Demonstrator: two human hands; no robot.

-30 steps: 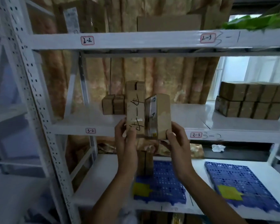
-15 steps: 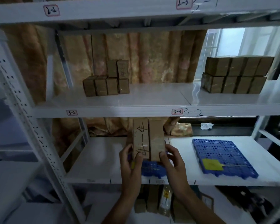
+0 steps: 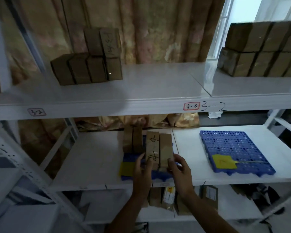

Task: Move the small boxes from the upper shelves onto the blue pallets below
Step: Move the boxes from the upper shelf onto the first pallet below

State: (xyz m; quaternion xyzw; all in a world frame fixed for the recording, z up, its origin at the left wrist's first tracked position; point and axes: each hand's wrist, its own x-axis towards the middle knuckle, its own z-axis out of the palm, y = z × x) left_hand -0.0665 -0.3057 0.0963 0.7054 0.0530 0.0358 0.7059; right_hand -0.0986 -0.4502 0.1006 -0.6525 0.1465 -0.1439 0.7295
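Two small brown boxes point(image 3: 159, 149) stand side by side on the left blue pallet point(image 3: 131, 158); the left one carries handwriting. My left hand point(image 3: 142, 167) grips their left side and my right hand point(image 3: 178, 166) grips their right side, near the bottom. Behind them on the same pallet stand two more small boxes point(image 3: 132, 140). On the upper shelf point(image 3: 141, 91) sits a stack of several small boxes point(image 3: 89, 59) at the left and a larger stack of boxes point(image 3: 262, 49) at the right. The right blue pallet point(image 3: 233, 152) bears only a yellow label.
A white upright with holes point(image 3: 23, 170) slants across the lower left. Crumpled paper point(image 3: 214, 114) lies behind the right pallet. More boxes and a packet point(image 3: 169, 197) sit on the shelf below. A curtain point(image 3: 141, 31) hangs behind the rack.
Both hands have carried the pair of boxes down from the upper shelf level to the left blue pallet. The view has tilted down and moved closer.
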